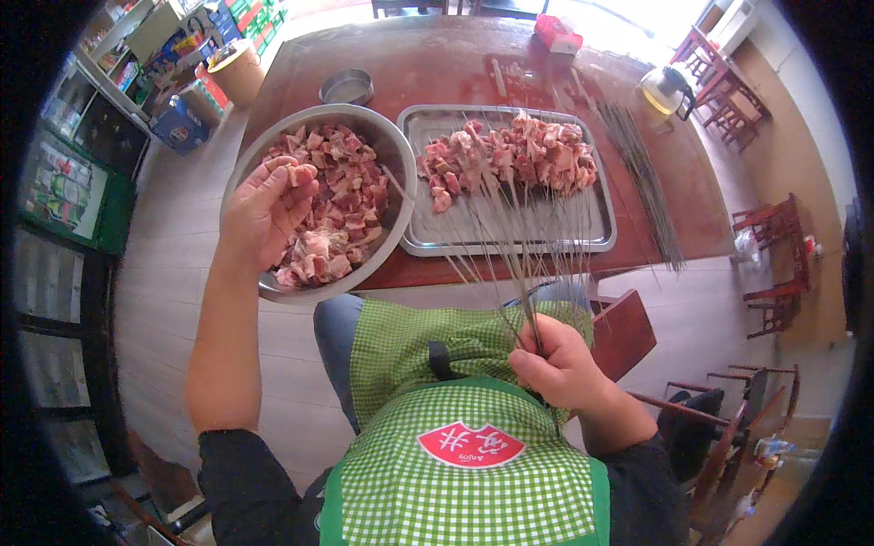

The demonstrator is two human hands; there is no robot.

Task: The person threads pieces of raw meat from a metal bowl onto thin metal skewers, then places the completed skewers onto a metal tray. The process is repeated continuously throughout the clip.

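My left hand point(266, 209) is over a large metal bowl point(399, 205) of raw cut meat point(341, 196). A small meat piece point(301, 174) is pinched between its thumb and fingers. Low over my lap, my right hand point(563, 362) is closed around the near ends of a bundle of thin metal skewers point(525, 287). They fan out away from me over a rectangular metal tray point(437, 232). Raw meat chunks point(537, 155) are clustered at their far ends, above or on the tray; which of them touch it I cannot tell.
Loose metal skewers point(642, 173) lie on the red-brown table point(414, 64), right of the tray. Behind the bowl is a small round metal dish point(347, 87). A pitcher of yellow liquid point(666, 91) and a red box point(557, 35) stand farther off. A green checked apron point(391, 428) covers my lap.
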